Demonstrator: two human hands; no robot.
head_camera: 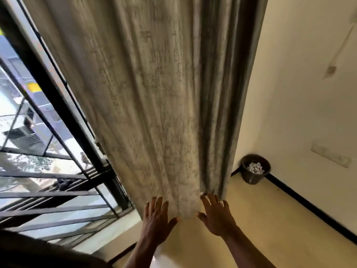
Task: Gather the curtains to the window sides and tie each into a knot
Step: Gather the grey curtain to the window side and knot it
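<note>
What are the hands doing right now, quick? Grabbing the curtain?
Left hand: open, fingers straight, touching the curtain at its bottom edge.
Right hand: open, fingers spread, touching the same edge.

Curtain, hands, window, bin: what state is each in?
Curtain: hanging, bunched, not knotted.
Left hand: open, fingers straight on the curtain's bottom.
Right hand: open, touching the curtain's bottom.
Window: uncovered left of the curtain.
Waste bin: upright, crumpled paper inside.

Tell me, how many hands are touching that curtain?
2. The left hand rests flat on the curtain near its hem, window side; the right hand is spread against it, wall side. No others show.
</note>
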